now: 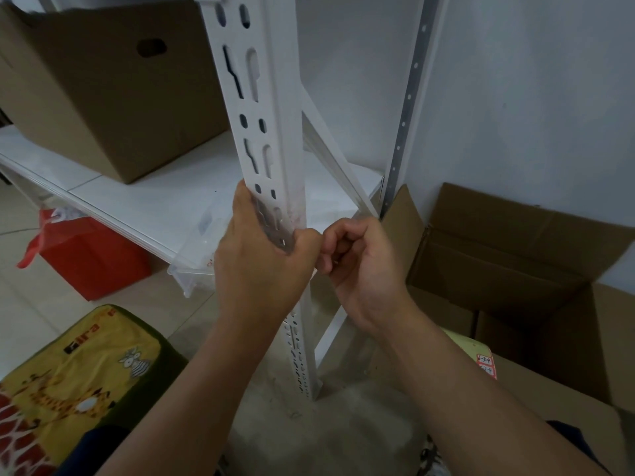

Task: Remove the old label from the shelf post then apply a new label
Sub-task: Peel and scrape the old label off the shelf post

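The white slotted shelf post (264,108) runs down the middle of the view. My left hand (257,259) wraps around the post at mid height, thumb against its front face. A faint reddish smear (298,209) marks the post's right edge just above that hand. My right hand (357,266) is curled right beside the post's right edge, its fingertips pinched together and touching my left hand. Whether a label sits between the pinched fingers is hidden. A sheet of red-edged labels (486,365) with handwriting lies low on the right.
A brown cardboard box (103,87) stands on the white shelf (144,197) at left. An open carton (515,266) sits on the floor at right. A red bag (86,255), a clear plastic tray (192,266) and a yellow cartoon cushion (79,376) lie at lower left.
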